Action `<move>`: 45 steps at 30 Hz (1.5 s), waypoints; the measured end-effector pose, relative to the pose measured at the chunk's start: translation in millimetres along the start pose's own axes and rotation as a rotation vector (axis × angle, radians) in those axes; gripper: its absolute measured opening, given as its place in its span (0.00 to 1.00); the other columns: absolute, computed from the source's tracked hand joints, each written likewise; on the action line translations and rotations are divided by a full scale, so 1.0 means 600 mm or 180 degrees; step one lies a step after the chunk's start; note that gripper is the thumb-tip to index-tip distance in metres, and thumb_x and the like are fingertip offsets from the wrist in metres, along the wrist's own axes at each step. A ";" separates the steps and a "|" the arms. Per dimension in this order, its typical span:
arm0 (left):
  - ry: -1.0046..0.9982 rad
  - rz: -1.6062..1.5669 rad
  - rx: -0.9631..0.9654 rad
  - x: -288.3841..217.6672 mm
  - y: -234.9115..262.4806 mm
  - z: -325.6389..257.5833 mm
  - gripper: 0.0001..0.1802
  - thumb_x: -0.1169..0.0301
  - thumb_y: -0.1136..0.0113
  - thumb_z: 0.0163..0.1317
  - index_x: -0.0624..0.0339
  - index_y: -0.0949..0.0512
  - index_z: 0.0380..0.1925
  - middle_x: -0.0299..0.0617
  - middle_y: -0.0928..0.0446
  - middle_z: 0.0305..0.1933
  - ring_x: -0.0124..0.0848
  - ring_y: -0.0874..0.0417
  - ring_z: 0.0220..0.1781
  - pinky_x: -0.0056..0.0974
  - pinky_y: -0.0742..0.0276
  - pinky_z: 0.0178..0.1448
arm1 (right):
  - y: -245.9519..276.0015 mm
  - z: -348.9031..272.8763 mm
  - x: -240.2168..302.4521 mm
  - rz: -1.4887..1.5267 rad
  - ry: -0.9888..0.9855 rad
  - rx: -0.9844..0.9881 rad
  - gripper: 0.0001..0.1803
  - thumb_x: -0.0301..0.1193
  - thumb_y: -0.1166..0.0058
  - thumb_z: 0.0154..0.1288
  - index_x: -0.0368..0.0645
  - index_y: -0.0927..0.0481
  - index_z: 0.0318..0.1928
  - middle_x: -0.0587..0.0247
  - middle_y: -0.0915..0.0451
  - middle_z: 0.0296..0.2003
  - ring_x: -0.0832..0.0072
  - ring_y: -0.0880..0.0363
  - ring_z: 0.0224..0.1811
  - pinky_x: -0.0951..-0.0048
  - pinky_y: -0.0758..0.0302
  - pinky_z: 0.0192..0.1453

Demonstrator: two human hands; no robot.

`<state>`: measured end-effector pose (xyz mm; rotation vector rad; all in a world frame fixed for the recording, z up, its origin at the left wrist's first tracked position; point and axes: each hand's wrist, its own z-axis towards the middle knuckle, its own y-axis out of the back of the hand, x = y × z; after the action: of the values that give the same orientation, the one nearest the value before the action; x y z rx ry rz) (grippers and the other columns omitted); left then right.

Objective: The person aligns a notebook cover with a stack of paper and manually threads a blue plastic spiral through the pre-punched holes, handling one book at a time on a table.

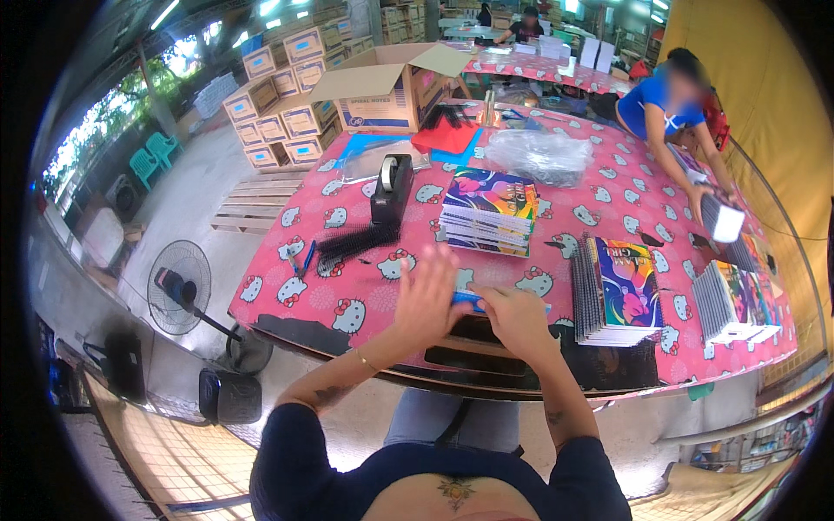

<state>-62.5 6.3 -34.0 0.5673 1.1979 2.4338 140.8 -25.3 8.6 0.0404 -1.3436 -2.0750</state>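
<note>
Two hands meet; blue strip (469,300) pinched under right fingers (495,304).

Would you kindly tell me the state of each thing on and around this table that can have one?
Left hand: open, fingers spread, above the table edge.
Right hand: curled on a thin blue item.
Cardboard box: flaps open.
Notebook stack: lying flat, closed.
Spiral notebooks: closed, stacked near the edge.
Tape dispenser: upright.
Floor fan: standing; running or not, cannot tell.
</note>
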 end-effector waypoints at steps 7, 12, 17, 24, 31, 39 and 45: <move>-0.0138 -0.0079 0.0198 -0.004 0.033 0.036 0.47 0.42 0.44 0.65 0.70 0.38 0.71 0.60 0.42 0.78 0.54 0.44 0.81 0.68 0.54 0.78 | 0.008 -0.005 -0.003 0.0171 -0.0027 -0.0053 0.15 0.32 0.39 0.64 0.49 0.17 0.52 0.60 0.14 0.38 0.57 0.16 0.38 0.55 0.23 0.46; -0.0586 -0.0582 0.0615 -0.044 0.027 -0.044 0.48 0.41 0.45 0.65 0.69 0.39 0.72 0.59 0.41 0.78 0.55 0.43 0.80 0.68 0.53 0.78 | 0.031 -0.034 -0.023 -0.0231 0.0079 -0.0366 0.13 0.34 0.39 0.64 0.49 0.16 0.49 0.62 0.14 0.38 0.58 0.16 0.39 0.55 0.24 0.45; -0.0776 -0.0189 0.0425 -0.024 0.030 0.011 0.48 0.40 0.46 0.66 0.71 0.38 0.71 0.61 0.41 0.77 0.56 0.41 0.79 0.69 0.53 0.77 | 0.029 -0.031 -0.041 -0.0179 -0.0161 0.0226 0.12 0.35 0.39 0.66 0.49 0.15 0.48 0.61 0.13 0.37 0.59 0.15 0.38 0.57 0.25 0.44; -0.0534 -0.0109 -0.0027 -0.026 0.027 0.060 0.47 0.40 0.47 0.66 0.69 0.39 0.72 0.59 0.39 0.77 0.52 0.39 0.79 0.68 0.53 0.78 | 0.027 -0.031 -0.048 0.0207 -0.0313 0.0385 0.13 0.36 0.39 0.66 0.50 0.16 0.50 0.54 0.14 0.37 0.53 0.16 0.36 0.53 0.23 0.40; -0.0682 -0.0318 0.0141 -0.041 0.031 0.054 0.46 0.45 0.42 0.64 0.69 0.38 0.72 0.58 0.41 0.78 0.50 0.42 0.81 0.66 0.51 0.77 | 0.040 -0.037 -0.035 0.0465 -0.0305 0.0183 0.24 0.32 0.36 0.63 0.47 0.23 0.60 0.51 0.15 0.43 0.51 0.16 0.42 0.54 0.22 0.47; -0.0791 -0.1238 0.1398 -0.037 0.084 0.084 0.35 0.47 0.41 0.66 0.65 0.27 0.61 0.59 0.32 0.72 0.49 0.37 0.78 0.70 0.53 0.77 | -0.032 -0.114 -0.083 0.3427 -0.1089 -0.0811 0.27 0.23 0.34 0.65 0.41 0.27 0.63 0.58 0.17 0.46 0.72 0.19 0.49 0.70 0.23 0.55; -0.0913 -0.0822 0.0080 -0.061 0.048 0.028 0.36 0.45 0.44 0.67 0.66 0.27 0.60 0.61 0.37 0.74 0.55 0.37 0.77 0.73 0.52 0.76 | -0.052 -0.113 -0.072 0.2968 -0.1200 -0.0968 0.28 0.22 0.34 0.65 0.41 0.28 0.64 0.61 0.19 0.44 0.77 0.21 0.47 0.74 0.24 0.53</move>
<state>-27.2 -17.3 -8.3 0.6952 1.1073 2.0455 183.4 -48.8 -62.7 -0.9609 -0.9361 -1.4624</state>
